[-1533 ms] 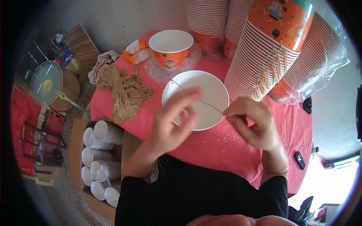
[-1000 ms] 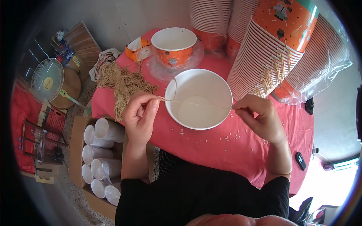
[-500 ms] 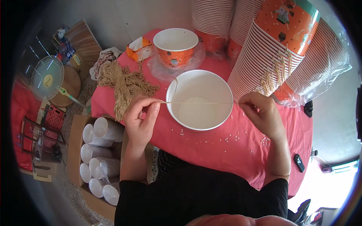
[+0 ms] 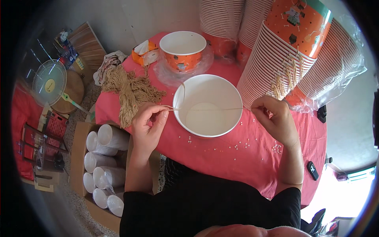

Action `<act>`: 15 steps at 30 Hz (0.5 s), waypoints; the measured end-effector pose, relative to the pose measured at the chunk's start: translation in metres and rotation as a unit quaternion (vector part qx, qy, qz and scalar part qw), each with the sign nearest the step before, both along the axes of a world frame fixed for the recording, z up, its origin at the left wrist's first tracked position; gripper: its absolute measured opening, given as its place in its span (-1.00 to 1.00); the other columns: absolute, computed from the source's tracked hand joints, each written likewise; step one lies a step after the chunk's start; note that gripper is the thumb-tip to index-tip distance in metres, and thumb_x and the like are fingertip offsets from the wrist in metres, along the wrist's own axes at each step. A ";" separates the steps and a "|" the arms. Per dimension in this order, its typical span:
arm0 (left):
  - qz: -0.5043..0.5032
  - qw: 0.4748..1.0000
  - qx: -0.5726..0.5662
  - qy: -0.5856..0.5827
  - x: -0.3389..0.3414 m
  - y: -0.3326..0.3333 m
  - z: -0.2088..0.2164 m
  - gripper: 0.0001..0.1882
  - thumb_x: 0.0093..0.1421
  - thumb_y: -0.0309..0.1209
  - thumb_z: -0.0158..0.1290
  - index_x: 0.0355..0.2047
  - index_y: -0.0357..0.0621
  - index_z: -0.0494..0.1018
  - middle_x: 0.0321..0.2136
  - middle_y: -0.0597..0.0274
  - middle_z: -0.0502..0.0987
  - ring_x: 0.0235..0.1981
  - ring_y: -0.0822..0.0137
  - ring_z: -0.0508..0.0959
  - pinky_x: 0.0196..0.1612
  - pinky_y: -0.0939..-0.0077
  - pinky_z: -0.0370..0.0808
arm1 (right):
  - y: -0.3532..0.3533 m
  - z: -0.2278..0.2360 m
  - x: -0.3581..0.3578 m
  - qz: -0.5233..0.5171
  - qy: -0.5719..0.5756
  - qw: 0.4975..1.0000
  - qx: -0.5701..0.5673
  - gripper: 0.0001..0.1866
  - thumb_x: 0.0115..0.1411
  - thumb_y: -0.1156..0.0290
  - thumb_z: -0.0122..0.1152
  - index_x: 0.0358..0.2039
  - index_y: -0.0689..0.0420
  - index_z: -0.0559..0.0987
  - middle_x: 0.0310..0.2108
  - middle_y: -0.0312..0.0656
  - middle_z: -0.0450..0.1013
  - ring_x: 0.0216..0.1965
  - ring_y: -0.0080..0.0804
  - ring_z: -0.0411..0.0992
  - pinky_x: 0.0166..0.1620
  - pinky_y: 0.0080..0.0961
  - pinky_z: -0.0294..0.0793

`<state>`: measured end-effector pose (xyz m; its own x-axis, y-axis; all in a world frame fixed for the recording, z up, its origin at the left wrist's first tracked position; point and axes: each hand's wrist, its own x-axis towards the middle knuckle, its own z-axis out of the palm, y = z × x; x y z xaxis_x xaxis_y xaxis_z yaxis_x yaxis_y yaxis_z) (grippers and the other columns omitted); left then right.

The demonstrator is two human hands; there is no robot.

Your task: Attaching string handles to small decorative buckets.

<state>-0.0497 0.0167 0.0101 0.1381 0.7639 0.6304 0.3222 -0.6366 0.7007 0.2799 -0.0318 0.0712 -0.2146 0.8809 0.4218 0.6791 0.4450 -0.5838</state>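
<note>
While left hand (image 4: 148,125) and right hand (image 4: 277,119) pinch thin tan cord (image 4: 215,109), it spans round white-lined paper tub (image 4: 213,87) inside pink-draped table (image 4: 248,168)'s near edge.
Cord judged light, limp; hold near ends.

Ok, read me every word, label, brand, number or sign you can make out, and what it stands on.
No text is readable.
Fan hub: dark mark, too small.
Yellow label, upper left: too blurred.
Top orange tub: cartoon pictures, no lettering I can make out.
Front tub: plain white inside.
</note>
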 end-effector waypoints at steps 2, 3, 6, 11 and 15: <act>0.002 1.000 -0.005 -0.010 -0.002 0.000 0.000 -0.94 0.21 -0.58 0.16 -0.29 -0.29 0.54 -0.41 0.28 0.50 -0.46 0.54 0.40 -0.41 0.66 0.33 | 0.000 0.001 0.000 -0.011 0.014 1.000 -0.010 -0.94 0.15 0.59 0.26 -0.36 0.26 0.56 -0.46 -0.12 0.51 -0.47 -0.31 0.50 -0.36 -0.45 0.48; 0.005 1.000 -0.010 -0.019 -0.003 -0.001 -0.001 -0.94 0.21 -0.59 0.16 -0.29 -0.29 0.54 -0.41 0.28 0.50 -0.46 0.54 0.40 -0.41 0.66 0.33 | 0.000 0.001 0.000 -0.011 0.014 1.000 -0.010 -0.94 0.15 0.59 0.26 -0.36 0.26 0.56 -0.46 -0.12 0.51 -0.47 -0.31 0.50 -0.36 -0.45 0.48; 0.017 1.000 -0.002 -0.011 -0.004 -0.003 -0.001 -0.93 0.21 -0.59 0.16 -0.29 -0.30 0.54 -0.41 0.29 0.49 -0.46 0.55 0.39 -0.41 0.66 0.32 | 0.001 -0.001 0.000 -0.007 0.010 1.000 -0.010 -0.94 0.14 0.59 0.27 -0.36 0.26 0.56 -0.49 -0.14 0.49 -0.49 -0.36 0.48 -0.38 -0.48 0.46; 0.041 0.999 0.007 -0.020 -0.008 0.000 -0.004 -0.94 0.21 -0.58 0.16 -0.30 -0.30 0.54 -0.40 0.31 0.48 -0.46 0.57 0.37 -0.42 0.68 0.29 | -0.001 -0.003 -0.001 -0.005 0.032 0.999 -0.005 -0.89 0.15 0.53 0.32 -0.40 0.26 0.55 -0.54 -0.16 0.46 -0.56 -0.40 0.41 -0.44 -0.48 0.42; 0.042 0.998 0.003 -0.039 -0.005 0.004 -0.007 -0.95 0.22 -0.58 0.17 -0.31 -0.29 0.53 -0.40 0.33 0.47 -0.47 0.58 0.34 -0.43 0.69 0.26 | -0.001 0.001 -0.002 0.014 0.025 1.000 0.001 -0.86 0.16 0.49 0.34 -0.41 0.26 0.55 -0.55 -0.17 0.45 -0.57 -0.44 0.39 -0.45 -0.49 0.39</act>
<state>-0.0552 0.0207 0.0029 0.0243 0.7669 0.6413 0.3201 -0.6137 0.7217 0.2782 -0.0325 0.0726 -0.2174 0.8739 0.4348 0.6361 0.4647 -0.6159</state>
